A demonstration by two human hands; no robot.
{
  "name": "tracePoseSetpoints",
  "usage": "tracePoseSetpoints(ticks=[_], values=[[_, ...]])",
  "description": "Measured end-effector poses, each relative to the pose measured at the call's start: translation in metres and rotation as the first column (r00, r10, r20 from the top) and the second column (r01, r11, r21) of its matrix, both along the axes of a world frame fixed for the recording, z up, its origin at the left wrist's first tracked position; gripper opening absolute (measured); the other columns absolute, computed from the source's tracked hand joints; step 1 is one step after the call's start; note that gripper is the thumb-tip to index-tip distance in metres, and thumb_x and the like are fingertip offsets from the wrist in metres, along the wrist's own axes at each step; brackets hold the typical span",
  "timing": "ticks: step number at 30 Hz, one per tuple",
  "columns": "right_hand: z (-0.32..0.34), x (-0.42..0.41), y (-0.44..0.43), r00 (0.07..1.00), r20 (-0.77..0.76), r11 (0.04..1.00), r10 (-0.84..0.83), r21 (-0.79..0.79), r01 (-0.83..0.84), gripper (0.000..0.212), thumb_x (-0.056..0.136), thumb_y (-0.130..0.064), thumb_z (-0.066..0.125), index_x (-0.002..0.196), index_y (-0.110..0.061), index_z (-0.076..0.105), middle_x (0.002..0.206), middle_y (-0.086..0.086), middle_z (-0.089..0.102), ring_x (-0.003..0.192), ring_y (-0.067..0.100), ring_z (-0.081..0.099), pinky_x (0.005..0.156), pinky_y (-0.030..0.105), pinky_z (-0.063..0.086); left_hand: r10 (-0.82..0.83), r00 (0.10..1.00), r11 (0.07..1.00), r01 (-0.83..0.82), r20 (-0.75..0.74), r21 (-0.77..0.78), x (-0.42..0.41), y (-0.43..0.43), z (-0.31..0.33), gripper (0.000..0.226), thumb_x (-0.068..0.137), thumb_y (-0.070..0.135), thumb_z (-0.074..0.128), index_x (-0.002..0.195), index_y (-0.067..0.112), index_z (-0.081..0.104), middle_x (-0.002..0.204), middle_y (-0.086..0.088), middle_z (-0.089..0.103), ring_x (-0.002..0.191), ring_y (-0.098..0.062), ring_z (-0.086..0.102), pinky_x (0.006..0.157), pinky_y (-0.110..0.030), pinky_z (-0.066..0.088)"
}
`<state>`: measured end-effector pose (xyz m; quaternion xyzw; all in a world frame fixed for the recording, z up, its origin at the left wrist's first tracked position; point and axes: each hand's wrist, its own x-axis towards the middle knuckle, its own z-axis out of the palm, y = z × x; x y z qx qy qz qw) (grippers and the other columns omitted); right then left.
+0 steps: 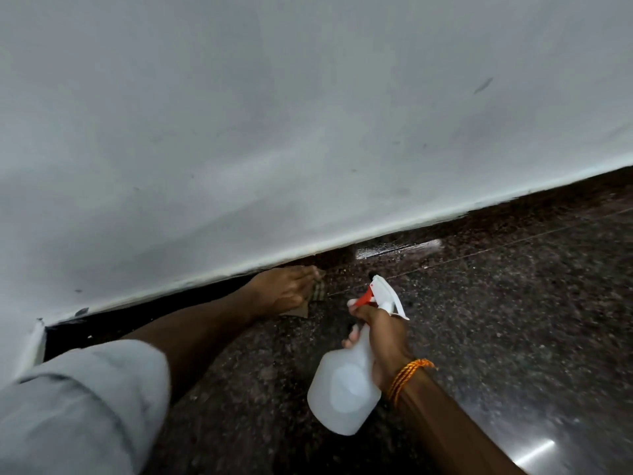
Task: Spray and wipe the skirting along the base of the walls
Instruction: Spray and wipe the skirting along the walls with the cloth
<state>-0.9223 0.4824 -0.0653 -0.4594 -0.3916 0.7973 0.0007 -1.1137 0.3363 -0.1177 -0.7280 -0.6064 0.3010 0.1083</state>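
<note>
Head view looks down at a white wall (274, 132) meeting a dark speckled floor (513, 320); the skirting (513, 209) is the dark stone band at the wall's foot, and its long axis runs from lower left up to upper right across the picture. Left hand (284, 291) lies flat against the skirting, its grip pressed down on a cloth (317, 294) of which only a checked corner shows past the fingers; how firmly the cloth is held cannot be told. Right hand (380, 341) hangs out from the skirting over the floor, its grip closed round the neck of a white bottle (342, 392); one finger rests by the red trigger (364, 298), and the nozzle points toward the skirting just right of the cloth. A pale wet-looking sheen (397, 250) shows low on the skirting, right of the left hand; whether it is spray or a reflection is unclear. By my reading the wipe is in hand, and the left hand is the nearer one; the unwiped stretch lies rightward along the skirting, so the cloth would slide that way along the band.
</note>
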Motion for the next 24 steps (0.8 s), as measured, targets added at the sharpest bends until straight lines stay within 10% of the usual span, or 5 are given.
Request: tracePoseSetpoints(ticks=[8,18,24], values=[[-0.004,-0.017,-0.045,0.984,-0.004,0.984,0.180,0.000,-0.180,0.014,0.091,-0.001,0.058,0.100,0.000,0.069,0.047,0.012,0.047,0.041,0.022,0.045,0.046,0.028,0.044,0.170,0.983,0.976,-0.158,-0.070,0.149,0.009,-0.126,0.030,0.039,0.093,0.008,0.052,0.128,-0.005,0.061,0.142,-0.021,0.052,0.134,-0.030,0.048,0.120,-0.041,0.016],[-0.020,-0.024,-0.081,0.976,0.017,0.970,0.218,-0.116,-0.215,0.039,0.087,0.000,0.056,0.126,0.004,0.061,0.044,0.008,0.044,0.037,0.019,0.041,0.043,0.026,0.041,0.135,0.991,0.979,-0.133,-0.005,0.153,0.008,-0.143,0.041,0.058,0.103,0.000,0.009,0.123,-0.007,0.063,0.138,-0.022,0.055,0.130,-0.030,0.053,0.118,-0.039,0.013],[-0.017,-0.019,-0.064,0.983,0.031,0.979,0.183,-0.094,-0.180,0.046,0.088,-0.003,0.059,0.134,0.001,0.058,0.045,0.008,0.045,0.037,0.019,0.042,0.043,0.026,0.041,-0.097,0.995,0.971,0.090,0.024,0.221,-0.019,-0.056,0.009,0.042,0.097,0.003,0.034,0.119,-0.003,0.069,0.133,-0.017,0.061,0.127,-0.027,0.057,0.108,-0.036,0.045]])
